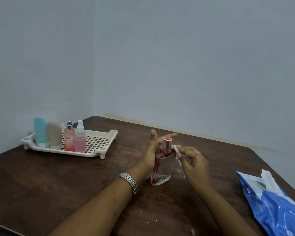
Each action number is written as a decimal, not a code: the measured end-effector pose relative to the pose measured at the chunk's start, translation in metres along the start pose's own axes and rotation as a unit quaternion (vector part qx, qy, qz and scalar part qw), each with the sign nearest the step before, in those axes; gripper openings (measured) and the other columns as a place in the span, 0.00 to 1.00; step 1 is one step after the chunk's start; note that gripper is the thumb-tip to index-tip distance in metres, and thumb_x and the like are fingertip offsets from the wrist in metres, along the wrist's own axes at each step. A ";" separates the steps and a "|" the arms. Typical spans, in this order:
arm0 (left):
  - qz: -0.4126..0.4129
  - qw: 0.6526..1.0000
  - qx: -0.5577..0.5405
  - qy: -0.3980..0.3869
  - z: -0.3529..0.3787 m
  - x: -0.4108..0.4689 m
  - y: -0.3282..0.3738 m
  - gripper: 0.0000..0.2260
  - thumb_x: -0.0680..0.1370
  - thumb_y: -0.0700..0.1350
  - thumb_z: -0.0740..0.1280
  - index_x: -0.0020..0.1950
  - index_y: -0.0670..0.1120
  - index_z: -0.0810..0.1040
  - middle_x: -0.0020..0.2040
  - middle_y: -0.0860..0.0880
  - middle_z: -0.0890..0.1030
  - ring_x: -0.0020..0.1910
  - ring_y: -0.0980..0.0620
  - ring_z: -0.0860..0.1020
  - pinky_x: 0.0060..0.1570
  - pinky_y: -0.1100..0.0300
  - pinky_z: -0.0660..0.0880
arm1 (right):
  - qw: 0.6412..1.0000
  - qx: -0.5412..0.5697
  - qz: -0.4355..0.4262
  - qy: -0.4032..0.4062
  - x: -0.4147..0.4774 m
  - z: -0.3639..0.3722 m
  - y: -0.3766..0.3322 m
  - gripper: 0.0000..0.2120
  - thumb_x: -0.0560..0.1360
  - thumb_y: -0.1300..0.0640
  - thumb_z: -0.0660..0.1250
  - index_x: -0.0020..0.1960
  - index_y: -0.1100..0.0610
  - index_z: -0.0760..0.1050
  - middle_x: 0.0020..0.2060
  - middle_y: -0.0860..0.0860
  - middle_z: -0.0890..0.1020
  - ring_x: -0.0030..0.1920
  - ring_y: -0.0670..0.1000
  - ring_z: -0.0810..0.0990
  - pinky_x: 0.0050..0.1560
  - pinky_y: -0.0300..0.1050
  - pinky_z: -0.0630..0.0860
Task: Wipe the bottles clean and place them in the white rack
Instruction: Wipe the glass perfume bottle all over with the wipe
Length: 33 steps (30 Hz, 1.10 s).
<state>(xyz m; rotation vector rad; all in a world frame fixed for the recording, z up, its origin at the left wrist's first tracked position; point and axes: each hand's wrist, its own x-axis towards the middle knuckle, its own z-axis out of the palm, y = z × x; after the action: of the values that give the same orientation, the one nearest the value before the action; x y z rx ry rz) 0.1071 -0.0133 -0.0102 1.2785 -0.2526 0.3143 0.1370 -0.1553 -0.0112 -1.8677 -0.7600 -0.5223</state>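
A clear glass bottle (162, 169) with red streaks and a silver cap topped in red stands on the brown table (75, 181). My left hand (152, 150) steadies its left side with straight fingers and raised thumb. My right hand (195, 163) pinches a small white wipe (176, 152) against the bottle's right shoulder. The white rack (99, 143) sits at the back left. In it stand a teal tube (39, 131), a beige tube (54, 134), an orange spray bottle (69, 137) and a pink spray bottle (79, 138).
A blue and white wipe packet (272, 203) lies at the table's right edge, with a white sheet sticking out. White crumbs dot the wood around the bottle. Grey walls meet behind the table's far corner.
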 end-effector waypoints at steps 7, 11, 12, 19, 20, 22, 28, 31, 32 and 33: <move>-0.035 0.999 0.011 0.001 0.001 -0.003 -0.003 0.45 0.52 0.82 0.62 0.60 0.56 0.80 0.60 0.38 0.79 0.60 0.42 0.78 0.59 0.43 0.74 | 0.978 0.109 0.164 -0.062 -0.010 0.006 -0.003 0.14 0.78 0.63 0.61 0.62 0.56 0.75 0.53 0.46 0.79 0.50 0.39 0.76 0.49 0.37 0.76; -0.020 1.000 0.007 0.008 0.001 -0.002 -0.004 0.46 0.53 0.81 0.61 0.59 0.51 0.81 0.55 0.37 0.81 0.53 0.43 0.80 0.59 0.44 0.74 | 0.976 0.042 0.180 -0.116 -0.015 0.010 0.002 0.13 0.79 0.64 0.59 0.61 0.58 0.76 0.52 0.49 0.81 0.47 0.42 0.77 0.48 0.38 0.76; -0.018 1.000 0.010 0.008 0.000 -0.002 -0.005 0.47 0.54 0.81 0.61 0.59 0.50 0.80 0.54 0.36 0.82 0.52 0.43 0.80 0.58 0.46 0.75 | 0.973 0.019 0.187 -0.131 -0.016 0.011 0.004 0.13 0.79 0.64 0.59 0.60 0.58 0.77 0.52 0.51 0.82 0.47 0.45 0.78 0.48 0.40 0.76; -0.015 1.000 0.010 0.003 -0.001 -0.001 -0.005 0.48 0.54 0.81 0.62 0.59 0.47 0.79 0.52 0.37 0.83 0.51 0.43 0.82 0.55 0.49 0.77 | 0.977 0.021 0.179 -0.113 -0.015 0.011 0.002 0.12 0.78 0.63 0.60 0.57 0.57 0.78 0.45 0.49 0.83 0.42 0.43 0.79 0.41 0.39 0.78; -0.019 1.000 0.003 0.001 -0.001 -0.001 -0.005 0.47 0.53 0.81 0.63 0.59 0.47 0.79 0.54 0.37 0.82 0.53 0.42 0.81 0.55 0.47 0.77 | 0.982 0.054 0.167 -0.075 -0.014 0.011 -0.002 0.11 0.78 0.62 0.61 0.58 0.56 0.78 0.46 0.48 0.83 0.44 0.44 0.80 0.46 0.44 0.79; -0.024 1.000 -0.012 0.000 0.001 -0.001 -0.004 0.47 0.52 0.80 0.65 0.58 0.47 0.80 0.56 0.37 0.82 0.55 0.41 0.81 0.54 0.46 0.78 | 0.987 0.077 0.139 -0.007 -0.015 0.011 -0.010 0.11 0.78 0.60 0.63 0.58 0.55 0.78 0.46 0.45 0.82 0.45 0.42 0.80 0.46 0.43 0.79; -0.015 0.999 -0.025 0.012 0.001 -0.001 -0.004 0.47 0.54 0.79 0.65 0.60 0.46 0.79 0.58 0.37 0.81 0.56 0.39 0.80 0.57 0.42 0.76 | 0.984 0.123 0.111 0.061 -0.022 0.018 -0.014 0.09 0.76 0.61 0.66 0.54 0.52 0.78 0.45 0.46 0.82 0.45 0.43 0.81 0.42 0.37 0.79; -0.018 0.999 -0.038 0.019 0.002 -0.001 -0.004 0.47 0.55 0.79 0.65 0.61 0.45 0.78 0.59 0.35 0.79 0.57 0.36 0.78 0.58 0.39 0.74 | 0.986 0.133 0.064 0.078 -0.022 0.019 -0.017 0.09 0.75 0.62 0.67 0.52 0.51 0.78 0.47 0.44 0.81 0.47 0.40 0.79 0.45 0.34 0.77; -0.018 0.999 -0.039 0.022 0.002 0.000 -0.004 0.47 0.55 0.79 0.65 0.61 0.45 0.78 0.58 0.35 0.79 0.56 0.37 0.79 0.57 0.40 0.75 | 0.989 0.121 0.047 0.075 -0.023 0.020 -0.018 0.09 0.74 0.62 0.68 0.52 0.52 0.79 0.47 0.43 0.80 0.48 0.39 0.78 0.46 0.32 0.76; -0.019 0.999 -0.041 0.024 0.002 0.000 -0.003 0.48 0.55 0.79 0.65 0.61 0.45 0.78 0.57 0.35 0.80 0.54 0.38 0.79 0.54 0.42 0.76 | 0.991 0.106 0.035 0.073 -0.023 0.020 -0.019 0.09 0.74 0.62 0.68 0.52 0.52 0.79 0.47 0.43 0.80 0.49 0.38 0.78 0.46 0.30 0.75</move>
<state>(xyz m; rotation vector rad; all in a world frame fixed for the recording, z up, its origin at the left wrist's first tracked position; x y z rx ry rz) 0.1081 -0.0165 -0.0125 1.1918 -0.1976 0.2990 0.1077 -0.1376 -0.0222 -1.6349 -0.6259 -0.5081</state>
